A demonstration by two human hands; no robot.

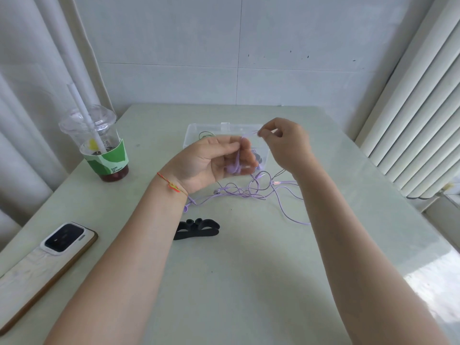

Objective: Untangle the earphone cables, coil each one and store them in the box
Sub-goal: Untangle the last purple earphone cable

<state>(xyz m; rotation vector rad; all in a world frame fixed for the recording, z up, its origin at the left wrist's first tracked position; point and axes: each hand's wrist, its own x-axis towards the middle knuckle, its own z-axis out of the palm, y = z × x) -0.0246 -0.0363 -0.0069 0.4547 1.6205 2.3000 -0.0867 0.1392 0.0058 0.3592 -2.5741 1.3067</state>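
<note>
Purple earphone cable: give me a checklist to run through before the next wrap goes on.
1. Left hand holds the started coil: ok.
2. Right hand pinches the purple cable: ok.
3. Loose cable on the table free of tangles: not ok, loops still cross.
4. Clear box open and within reach: ok.
5. Black cable holder clear of the strands: ok.
6. Room left in the box: cannot tell.
</note>
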